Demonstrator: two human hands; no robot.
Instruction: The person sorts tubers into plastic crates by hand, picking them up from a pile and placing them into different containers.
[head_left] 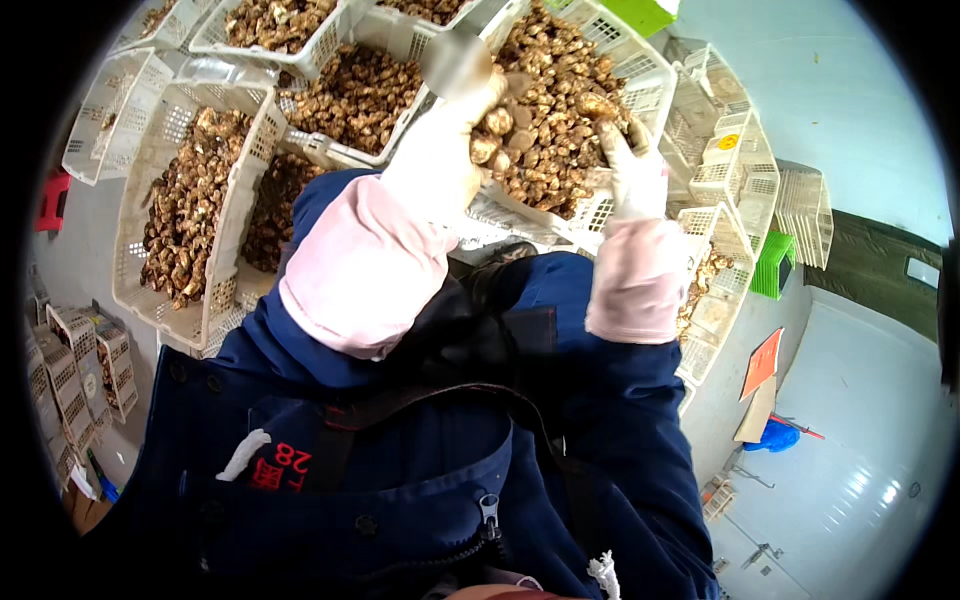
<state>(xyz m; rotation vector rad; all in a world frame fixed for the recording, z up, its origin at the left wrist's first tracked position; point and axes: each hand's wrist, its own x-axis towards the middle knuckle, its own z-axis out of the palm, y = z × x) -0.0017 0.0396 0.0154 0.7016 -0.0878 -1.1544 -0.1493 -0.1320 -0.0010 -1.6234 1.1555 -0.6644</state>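
Note:
A white perforated plastic crate in front of me is heaped with brown, knobbly, mushroom-like pieces. My left hand, in a white glove with a pink cuff, is at the crate's left side. Its fingers curl at the heap around a few of the rounded brown pieces; part of the grip is hidden. On the right side of the same heap rests my right hand, also white-gloved. Its fingers are apart and touch the pieces, beside a larger tan one.
More crates of brown pieces stand at left, including a long tilted one and another behind my left arm. Stacked white crates line the right. Part of a crate sits by my right sleeve. A blurred round shape covers the crates' junction.

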